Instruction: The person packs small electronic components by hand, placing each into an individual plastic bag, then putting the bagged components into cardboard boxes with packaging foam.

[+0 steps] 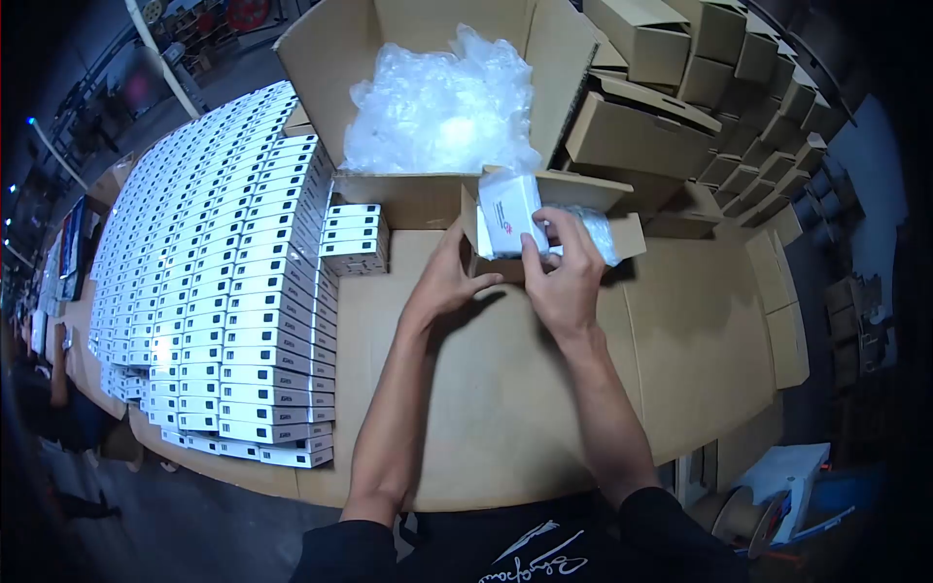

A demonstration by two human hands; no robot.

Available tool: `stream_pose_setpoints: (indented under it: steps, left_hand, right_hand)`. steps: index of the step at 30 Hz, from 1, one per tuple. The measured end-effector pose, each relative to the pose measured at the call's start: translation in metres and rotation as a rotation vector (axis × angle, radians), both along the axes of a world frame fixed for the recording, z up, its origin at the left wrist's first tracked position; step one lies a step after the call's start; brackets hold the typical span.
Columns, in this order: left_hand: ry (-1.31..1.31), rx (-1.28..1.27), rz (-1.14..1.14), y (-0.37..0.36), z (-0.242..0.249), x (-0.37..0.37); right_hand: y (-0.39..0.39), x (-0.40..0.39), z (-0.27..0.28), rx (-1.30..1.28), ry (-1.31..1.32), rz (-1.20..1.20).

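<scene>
A small white box (511,216) with printed text is in my right hand (569,267), pinched between thumb and fingers at its right edge. It stands tilted over an open cardboard box (630,236) on the table. My left hand (447,277) grips the left side of that cardboard box, with the thumb along its front and the fingertips partly hidden. Clear plastic air-cushion wrap (593,231) fills the cardboard box's right part. Whether the white box touches anything inside is hidden.
Many stacked white boxes (233,291) cover the table's left side, with a short stack (355,233) beside them. Behind stands a large carton (321,68) of plastic cushioning (442,107). Open brown cartons (641,126) are piled at the back right. Another person's arm (60,364) shows far left.
</scene>
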State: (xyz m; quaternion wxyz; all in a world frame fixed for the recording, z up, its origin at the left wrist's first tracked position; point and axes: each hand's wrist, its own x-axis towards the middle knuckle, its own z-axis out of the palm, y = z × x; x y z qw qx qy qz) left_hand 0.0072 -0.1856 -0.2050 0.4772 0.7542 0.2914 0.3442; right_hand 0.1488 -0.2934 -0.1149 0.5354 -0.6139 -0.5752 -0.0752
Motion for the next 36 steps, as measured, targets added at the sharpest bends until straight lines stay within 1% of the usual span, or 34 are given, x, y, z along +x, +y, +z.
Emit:
stream_pose_setpoints:
  steps: [1, 4, 5, 7, 9, 10, 11, 14, 16, 18, 19, 22, 23, 25, 26, 27, 28, 29, 30, 33, 36]
  left_hand:
    - [0.023, -0.02, 0.005, 0.003, -0.003, 0.002]
    - [-0.037, -0.019, 0.003, 0.002, -0.002, 0.003]
    - [-0.024, 0.036, 0.007, -0.001, -0.002, 0.001]
    - [-0.005, 0.118, 0.031, -0.01, 0.003, -0.001]
    - [-0.018, 0.098, 0.02, -0.015, 0.005, 0.001]
    - [-0.024, 0.086, 0.016, -0.017, 0.005, 0.003]
    - [0.083, 0.071, 0.039, -0.015, -0.002, 0.006]
    - [-0.005, 0.163, 0.081, -0.007, -0.021, 0.018]
    - [-0.027, 0.155, 0.121, -0.006, -0.02, 0.02]
    - [-0.034, 0.128, 0.17, -0.009, -0.019, 0.018]
    - [0.001, 0.099, 0.154, -0.01, -0.015, 0.016]
    - [-0.034, 0.097, 0.119, -0.005, -0.022, 0.019]
    - [-0.041, 0.169, 0.133, -0.001, -0.023, 0.021]
    - [-0.043, 0.071, 0.07, 0.001, -0.009, 0.018]
    - [-0.046, 0.026, 0.038, 0.001, -0.002, 0.017]
    - [-0.098, 0.05, 0.068, 0.001, -0.004, 0.021]
    - [-0.059, 0.089, 0.108, 0.002, -0.008, 0.021]
    - [-0.079, 0.018, 0.066, 0.002, -0.012, 0.022]
    - [-0.097, -0.05, 0.027, 0.002, -0.004, 0.021]
    - [-0.047, 0.175, 0.055, 0.008, -0.03, 0.027]
    - [0.003, 0.193, 0.062, 0.005, -0.028, 0.03]
  right_hand:
    - [0.0, -0.004, -0.005, -0.04, -0.028, -0.016]
    - [-0.003, -0.015, -0.007, -0.118, 0.004, -0.039]
    - [-0.003, -0.014, -0.006, -0.139, -0.002, -0.026]
    - [0.001, -0.015, -0.004, -0.173, -0.115, -0.037]
    - [0.006, -0.019, 0.003, -0.194, -0.22, -0.066]
    - [0.01, -0.021, 0.007, -0.205, -0.228, -0.074]
    - [0.015, -0.023, 0.01, -0.216, -0.236, -0.081]
    - [0.021, -0.028, 0.019, -0.307, -0.234, -0.108]
    - [0.022, -0.027, 0.022, -0.335, -0.234, -0.109]
    - [0.011, -0.023, 0.019, -0.312, -0.237, -0.08]
    - [0.004, -0.021, 0.016, -0.303, -0.228, -0.063]
    - [-0.004, -0.016, 0.014, -0.296, -0.208, -0.06]
    - [-0.004, -0.016, 0.015, -0.291, -0.216, -0.063]
    - [-0.001, -0.016, 0.012, -0.244, -0.255, -0.105]
    - [0.001, -0.019, 0.01, -0.274, -0.249, -0.109]
    - [0.001, -0.023, 0.009, -0.308, -0.273, -0.126]
    - [-0.001, -0.029, 0.006, -0.344, -0.292, -0.141]
    - [-0.002, -0.031, -0.004, -0.343, -0.291, -0.147]
    - [-0.001, -0.029, -0.007, -0.323, -0.264, -0.146]
    - [0.008, -0.025, -0.007, -0.314, -0.193, -0.128]
    - [0.022, -0.012, 0.001, -0.421, -0.3, -0.063]
